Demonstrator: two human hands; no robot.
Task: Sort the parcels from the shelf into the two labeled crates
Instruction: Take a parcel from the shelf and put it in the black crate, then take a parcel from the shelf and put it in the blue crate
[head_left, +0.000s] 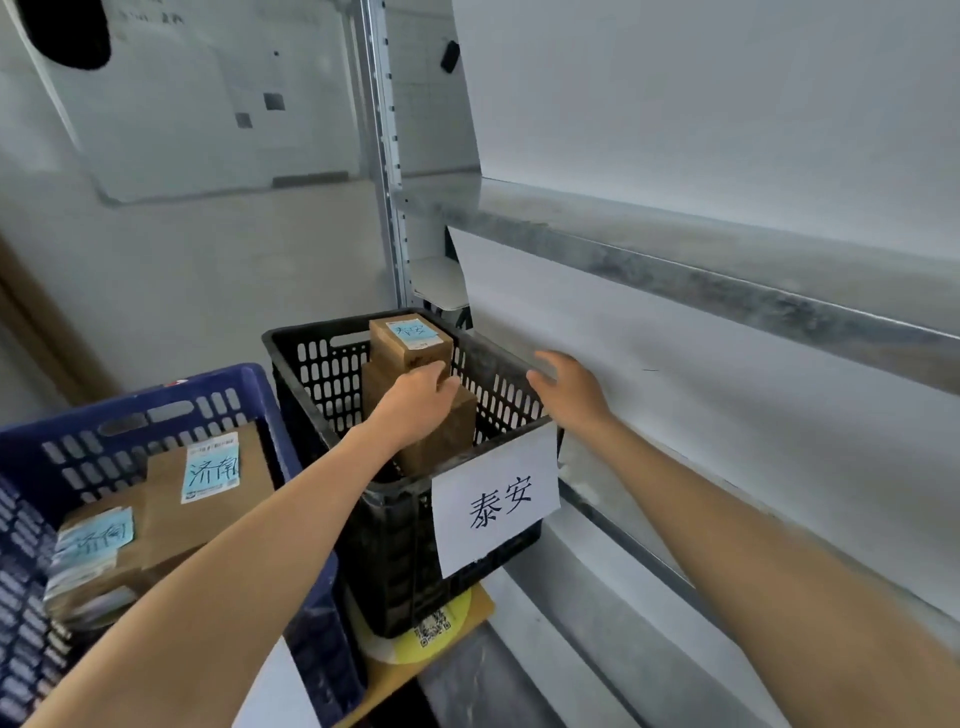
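Observation:
A black crate (311, 364) with a white paper label (496, 501) stands in the middle. Inside it, a small brown parcel (408, 340) with a blue tag sits on top of a larger brown parcel (447, 431). My left hand (415, 400) reaches into the crate and grips the near end of the small parcel. My right hand (569, 387) hovers with relaxed fingers over the crate's right rim, holding nothing. A blue crate (171, 405) at the left holds two brown parcels (208, 483) with blue tags.
A grey metal shelf edge (675, 270) runs along the right above the crates, with a lower shelf (649, 545) below it. A metal upright (384, 156) stands behind the black crate. Flattened cardboard with a yellow disc (441, 623) lies under the black crate.

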